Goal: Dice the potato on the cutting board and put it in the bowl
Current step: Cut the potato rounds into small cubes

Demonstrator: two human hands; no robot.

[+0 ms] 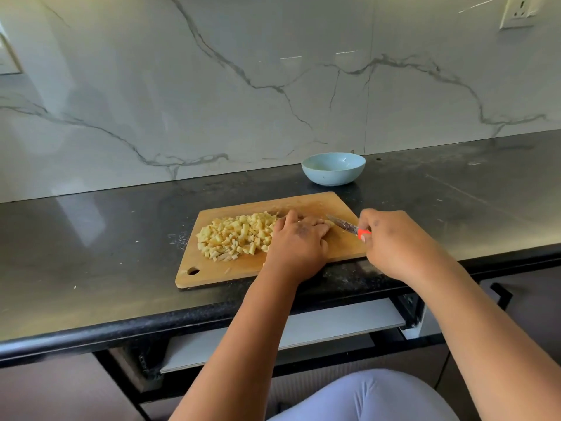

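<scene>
Desk [91, 244]: dark, spans mid-frame.
Cutting board [212, 270]: wooden, centre of frame.
Bowl [333, 170]: pale blue, above the board, apparently empty; transfer judged not begun.
Diced potato [236, 238]: heap on the board's left half; dicing judged nearly done.
Left hand [299, 243]: fingers curled down at the heap's right edge, covering whatever remains uncut; not visible.
Right hand [394, 241]: fingers closed round the orange handle of the knife [343, 223]; blade tip points toward the left hand, edge contact unclear.
</scene>
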